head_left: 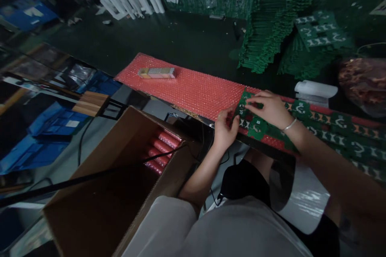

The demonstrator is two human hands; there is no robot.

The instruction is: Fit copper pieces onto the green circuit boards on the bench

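A green circuit board (256,126) with pale markings lies on red bubble wrap (193,92) at the front edge of the dark bench. At its left edge, my left hand (225,130) is curled, with thumb and fingers closed about the board's rim. Over the same board, my right hand (269,108) reaches in from the right. Its thumb and index fingertips come close together in a pinch at the board's upper left; anything between them is too small to make out. More green boards (337,128) lie in rows beyond my right wrist.
A small long box (157,73) rests on the wrap's left part. Tall stacks of green boards (268,24) stand behind. An open cardboard carton (99,168) holding red bubble-wrap rolls (159,150) is below left. A clear roll (315,89) and a bag of copper-coloured pieces (363,82) sit right.
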